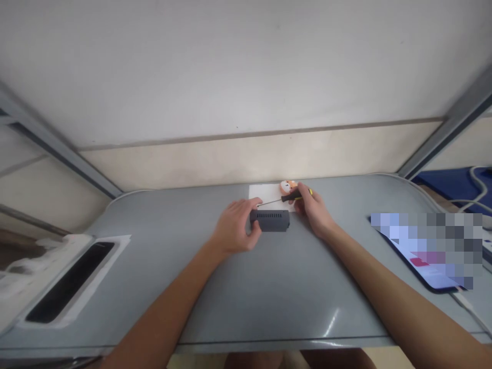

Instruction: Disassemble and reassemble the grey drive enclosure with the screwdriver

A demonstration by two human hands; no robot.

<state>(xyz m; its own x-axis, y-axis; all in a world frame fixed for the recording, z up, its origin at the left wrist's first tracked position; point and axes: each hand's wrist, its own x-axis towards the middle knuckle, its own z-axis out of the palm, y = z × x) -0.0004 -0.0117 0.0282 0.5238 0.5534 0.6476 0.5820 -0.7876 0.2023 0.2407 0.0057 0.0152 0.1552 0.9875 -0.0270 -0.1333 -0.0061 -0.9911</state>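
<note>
A small dark grey box (271, 221) with a row of vent slots lies on the grey table. My left hand (238, 225) grips its left end between thumb and fingers. In my right hand (310, 207) is a screwdriver (294, 195) with a black and yellow handle. Its thin shaft points left, and the tip is near my left fingertips behind the box; whether it touches anything I cannot tell. A white sheet of paper (265, 191) lies behind the box. Beside my right fingers, an orange and white animal-faced object (286, 187) rests on the paper's far right corner.
A tablet or large phone (426, 256) with a lit, blurred screen lies at the right, a cable attached. At the left, a black phone-like slab (73, 282) lies on white paper. Grey metal posts (453, 113) and a pale wall (246, 159) bound the table (292, 292).
</note>
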